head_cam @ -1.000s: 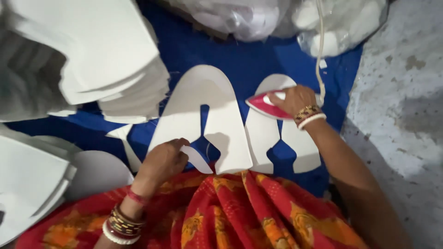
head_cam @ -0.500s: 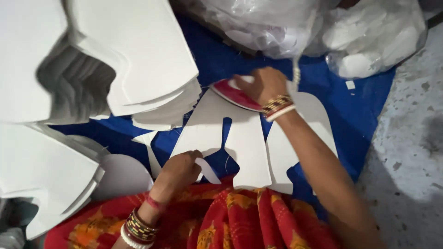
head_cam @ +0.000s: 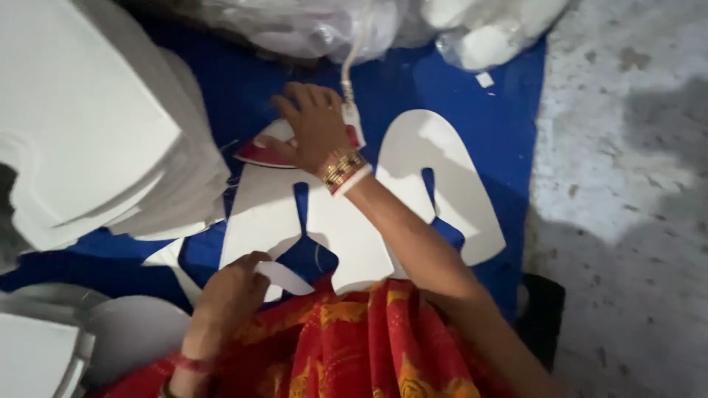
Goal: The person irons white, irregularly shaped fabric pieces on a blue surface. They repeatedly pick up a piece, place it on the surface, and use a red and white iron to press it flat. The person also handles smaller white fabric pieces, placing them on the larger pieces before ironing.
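My right hand (head_cam: pixel 313 125) grips a red and white clothes iron (head_cam: pixel 269 151) whose cord (head_cam: pixel 352 55) runs up to the top. The iron rests on the upper end of a white cut-out piece (head_cam: pixel 258 221) lying on a blue cloth (head_cam: pixel 413 88). My left hand (head_cam: pixel 228 295) presses down the lower edge of that same piece, fingers closed on a narrow strip of it. A second white cut-out piece (head_cam: pixel 450 177) of the same shape lies just to the right, partly under my right forearm.
A tall stack of white cut pieces (head_cam: pixel 88 125) fills the left side. More white pieces (head_cam: pixel 44 346) lie at the bottom left. Clear plastic bags (head_cam: pixel 310 26) with white material sit at the top. Grey concrete floor (head_cam: pixel 634 184) is on the right. Red patterned fabric (head_cam: pixel 369 346) covers my lap.
My right hand has slid the iron from the right-hand piece leftward and up onto the top of the left piece. My left hand stays on that piece's lower edge.
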